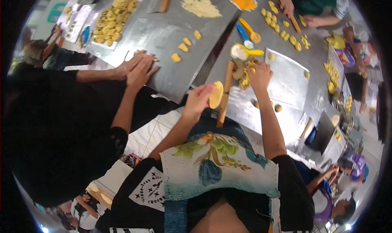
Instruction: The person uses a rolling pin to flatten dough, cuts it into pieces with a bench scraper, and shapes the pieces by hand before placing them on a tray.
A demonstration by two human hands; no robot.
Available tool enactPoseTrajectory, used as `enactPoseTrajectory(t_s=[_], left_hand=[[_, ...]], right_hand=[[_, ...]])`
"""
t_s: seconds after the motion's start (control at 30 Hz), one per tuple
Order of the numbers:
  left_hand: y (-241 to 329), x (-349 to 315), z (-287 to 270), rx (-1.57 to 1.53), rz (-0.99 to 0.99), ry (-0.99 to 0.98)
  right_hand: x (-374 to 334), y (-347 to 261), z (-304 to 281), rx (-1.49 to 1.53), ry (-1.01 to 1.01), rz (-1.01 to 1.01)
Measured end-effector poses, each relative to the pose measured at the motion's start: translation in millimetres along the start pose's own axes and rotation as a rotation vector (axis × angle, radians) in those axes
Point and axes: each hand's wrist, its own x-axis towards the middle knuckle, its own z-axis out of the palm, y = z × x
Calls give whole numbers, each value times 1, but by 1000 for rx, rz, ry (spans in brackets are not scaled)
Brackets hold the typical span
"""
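Observation:
My left hand (198, 101) pinches a thin, flat oval of yellow dough (216, 95) by its edge, held up in front of the table. Over the table, my right hand (261, 74) curls its fingers down into a small heap of yellow chunks (244, 81). How many chunks the fingers hold is hidden. A wooden rolling pin (225, 95) lies between my hands, its near end reaching past the table edge. Beyond the heap is a scoop of white powder (239, 52) with a yellow handle. A metal tray (288, 75) lies right of my right hand, with a few small dough pieces on it.
On my left a co-worker's hands (138, 69) press on the neighbouring table (163, 33). Dough pieces (183, 47) and a flour heap (201, 6) lie there, with a gap between the tables. At the far right another person's hands (287, 6) work with a rolling pin.

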Motion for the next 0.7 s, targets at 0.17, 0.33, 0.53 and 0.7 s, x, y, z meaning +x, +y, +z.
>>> enactPoseTrajectory(t_s=[0.17,0.33,0.53,0.7], left_hand=[[6,0,3,65,8,-15],[4,-5,-2,67,23,-29],[6,-4,0,17,-5,22],[0,-2,-4,-17,-28,-9]], right_hand=[[0,1,7,-74,-54,125],[5,-6,4,-35,-79,135],[9,-17,-7,-20,-107,234],[7,-8,4,26,-65,197]])
